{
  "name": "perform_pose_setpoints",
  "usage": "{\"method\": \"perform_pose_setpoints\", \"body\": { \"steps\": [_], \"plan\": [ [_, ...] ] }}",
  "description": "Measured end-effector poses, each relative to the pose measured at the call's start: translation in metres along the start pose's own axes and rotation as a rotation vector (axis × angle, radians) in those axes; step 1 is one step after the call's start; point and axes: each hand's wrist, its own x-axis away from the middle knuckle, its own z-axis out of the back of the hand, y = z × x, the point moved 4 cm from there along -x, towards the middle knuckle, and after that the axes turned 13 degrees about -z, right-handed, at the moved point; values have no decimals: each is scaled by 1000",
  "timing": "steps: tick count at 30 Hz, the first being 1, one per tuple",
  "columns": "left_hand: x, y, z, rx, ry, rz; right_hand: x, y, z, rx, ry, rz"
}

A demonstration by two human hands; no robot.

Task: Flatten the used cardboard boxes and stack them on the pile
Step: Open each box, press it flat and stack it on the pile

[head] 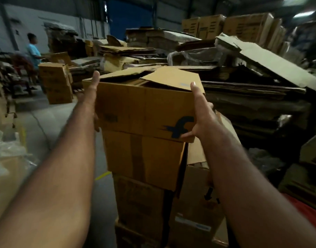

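A brown cardboard box [143, 111] with a dark blue logo and loose top flaps sits on top of a stack of boxes [144, 158] in front of me. My left hand [92, 93] lies flat against its left side, thumb up along the top corner. My right hand [198, 119] grips its right corner: the thumb reaches up to the flap and the fingers curl under the bottom edge. A high pile of flattened cardboard [252, 93] lies just behind and to the right.
More flattened sheets and box stacks [55, 83] fill the back and left. A person in a light blue shirt [33, 51] stands at the far left. Grey floor [51, 122] with a yellow line runs along the left. Plastic wrap lies at the lower left.
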Motion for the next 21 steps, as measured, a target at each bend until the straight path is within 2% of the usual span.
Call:
{"method": "perform_pose_setpoints", "body": {
  "steps": [3, 7, 11, 18, 21],
  "plan": [
    [-14, -8, -14, 37, -90, 49, -2, -3, -6, 14, 42, 18],
    [-5, -3, -17, 25, -41, -43, 2, -10, -3, -19, 83, 33],
    [7, 6, -26, 184, -44, -106, 16, -22, 14, -70, 66, 109],
    [85, 33, -90, 402, -96, -281, 50, -39, 99, -199, 153, 235],
    [130, 34, -137, 387, -151, -244, 73, -37, 159, -259, 256, 288]
  ]
}}
